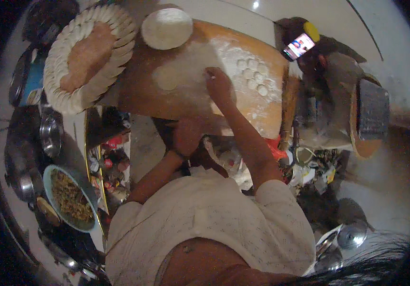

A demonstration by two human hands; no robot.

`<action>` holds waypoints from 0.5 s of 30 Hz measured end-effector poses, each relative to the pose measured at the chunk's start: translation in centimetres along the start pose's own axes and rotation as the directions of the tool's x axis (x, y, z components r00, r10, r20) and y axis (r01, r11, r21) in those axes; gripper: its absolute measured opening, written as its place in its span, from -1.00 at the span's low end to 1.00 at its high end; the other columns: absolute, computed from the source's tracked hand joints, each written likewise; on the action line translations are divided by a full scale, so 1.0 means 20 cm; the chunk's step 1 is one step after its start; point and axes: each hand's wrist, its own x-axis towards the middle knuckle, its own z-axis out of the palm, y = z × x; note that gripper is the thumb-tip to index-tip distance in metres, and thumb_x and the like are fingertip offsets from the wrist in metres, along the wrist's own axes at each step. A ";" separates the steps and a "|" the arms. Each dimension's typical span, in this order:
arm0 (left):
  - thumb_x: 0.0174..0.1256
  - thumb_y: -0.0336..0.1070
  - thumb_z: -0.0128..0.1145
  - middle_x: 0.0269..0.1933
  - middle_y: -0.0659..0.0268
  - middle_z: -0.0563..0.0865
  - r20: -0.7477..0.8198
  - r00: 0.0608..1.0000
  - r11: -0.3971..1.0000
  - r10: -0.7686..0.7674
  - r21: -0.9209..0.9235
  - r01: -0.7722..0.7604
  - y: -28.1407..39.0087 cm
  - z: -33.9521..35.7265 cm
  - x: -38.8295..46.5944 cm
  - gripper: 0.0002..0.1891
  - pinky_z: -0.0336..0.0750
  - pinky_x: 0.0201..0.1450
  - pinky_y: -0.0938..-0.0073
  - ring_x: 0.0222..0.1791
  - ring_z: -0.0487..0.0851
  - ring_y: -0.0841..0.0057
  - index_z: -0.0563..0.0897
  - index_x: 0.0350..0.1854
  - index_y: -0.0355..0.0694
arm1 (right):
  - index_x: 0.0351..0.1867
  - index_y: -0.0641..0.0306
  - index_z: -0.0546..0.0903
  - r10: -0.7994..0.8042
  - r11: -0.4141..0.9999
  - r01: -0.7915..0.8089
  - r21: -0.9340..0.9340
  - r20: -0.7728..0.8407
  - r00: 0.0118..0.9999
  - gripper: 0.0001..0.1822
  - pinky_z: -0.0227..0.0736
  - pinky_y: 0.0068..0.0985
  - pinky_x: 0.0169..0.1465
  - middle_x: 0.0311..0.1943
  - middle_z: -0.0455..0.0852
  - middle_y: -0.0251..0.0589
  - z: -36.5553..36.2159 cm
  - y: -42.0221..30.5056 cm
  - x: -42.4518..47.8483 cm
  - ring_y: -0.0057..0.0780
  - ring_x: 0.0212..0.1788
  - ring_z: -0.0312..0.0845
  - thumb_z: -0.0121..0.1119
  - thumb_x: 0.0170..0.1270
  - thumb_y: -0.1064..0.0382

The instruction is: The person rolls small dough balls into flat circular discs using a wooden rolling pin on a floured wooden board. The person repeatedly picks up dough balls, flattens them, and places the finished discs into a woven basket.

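Note:
My right hand [220,85] is over the wooden board [148,103], its fingers curled. A small pale spot shows at the fingertips; I cannot tell whether it is held dough. To its left a thin, flat dough round [167,78] lies on the board. My left hand [189,135] is in shadow just below the board's near edge, close to my body; its fingers are blurred. Small dough pieces [252,74] sit in a cluster on the floured right side of the board. At the back is a large pale dough disc or stack [167,29].
Left of the board, dumplings [123,43] ring a round tray [89,57]. A bowl of chopped filling [73,200] stands lower left, near a metal pot [50,132]. A lit phone [299,46] is propped beyond the right edge. A chair [371,111] stands at right.

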 end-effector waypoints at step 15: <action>0.19 -0.27 0.27 0.08 0.04 0.68 0.022 0.990 0.990 0.140 0.010 -0.140 0.10 0.07 0.25 -0.60 0.45 0.22 0.02 0.12 0.63 0.05 0.61 0.09 -0.24 | 0.21 -0.01 0.65 0.105 0.932 -0.159 0.327 0.177 0.979 -0.53 0.50 -0.16 0.28 0.22 0.60 -0.15 -0.44 0.76 -0.59 -0.08 0.23 0.54 0.30 0.22 0.19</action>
